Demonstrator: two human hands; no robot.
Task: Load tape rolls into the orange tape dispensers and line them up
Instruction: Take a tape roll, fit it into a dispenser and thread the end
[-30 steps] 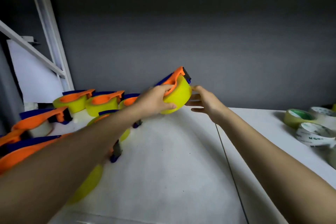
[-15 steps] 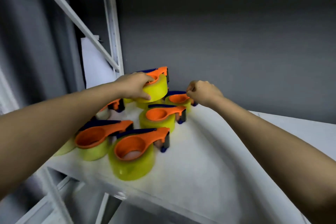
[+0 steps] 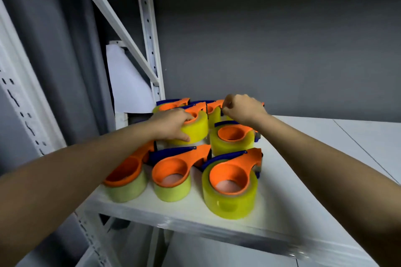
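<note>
Orange dispensers loaded with yellow-green tape sit clustered at the left end of the white shelf (image 3: 282, 212), three rows deep.

My left hand (image 3: 171, 124) grips one loaded dispenser (image 3: 193, 128) in the middle row: fingers curled over its orange top, thumb against the tape's side. It looks set down on the shelf or nearly so; cannot tell if it's fully resting.

My right hand (image 3: 243, 108) is curled into a loose fist over the back row, fingertips pinched at the blade end of the back-row dispenser (image 3: 213, 110). Whether it actually holds a tape end I cannot tell, too small and blurred.

Hands are apart, one dispenser's width between them.

Just right of the gripped one: another loaded dispenser (image 3: 233, 138), upright, beneath my right wrist.

Front row near the front edge, left to right: one partly hidden by my left forearm (image 3: 128, 178), a middle one (image 3: 173, 178), and the biggest roll (image 3: 231, 188) at the right. All handles point back-right.

Back-left corner: one more dispenser (image 3: 171, 105) against the white rack upright (image 3: 149, 39).
</note>
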